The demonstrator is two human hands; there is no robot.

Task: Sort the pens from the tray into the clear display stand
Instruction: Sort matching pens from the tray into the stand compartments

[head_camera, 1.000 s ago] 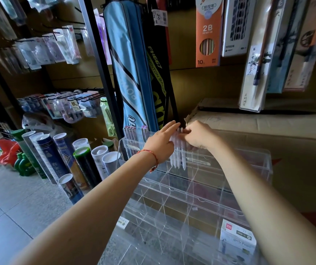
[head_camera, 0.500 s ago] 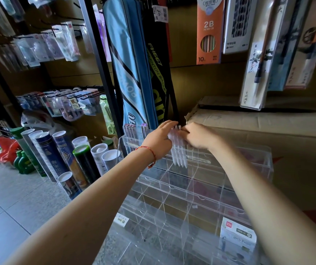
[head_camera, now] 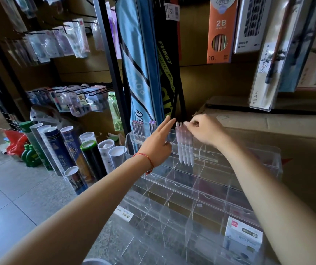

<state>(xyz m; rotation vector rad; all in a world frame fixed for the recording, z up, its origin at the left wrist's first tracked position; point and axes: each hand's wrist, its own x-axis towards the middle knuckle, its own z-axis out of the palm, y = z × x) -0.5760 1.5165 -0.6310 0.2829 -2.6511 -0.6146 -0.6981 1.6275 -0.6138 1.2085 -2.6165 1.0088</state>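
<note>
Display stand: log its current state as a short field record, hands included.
stand: clear display stand, tiered compartments, most of them empty
pens going in: bunch of pale pink pens, upright in the top row
right hand: right hand pinching the tops of that bunch
left hand: left hand open, fingers extended, beside the bunch
already placed: pink-topped pens at the top row's left end

Display stand (head_camera: 201,188) before me, cardboard box (head_camera: 287,134) behind it. Pens (head_camera: 185,144) upright in its back row between my left hand (head_camera: 158,144) and right hand (head_camera: 205,131); shuttlecock tubes (head_camera: 73,150) stand left.
</note>
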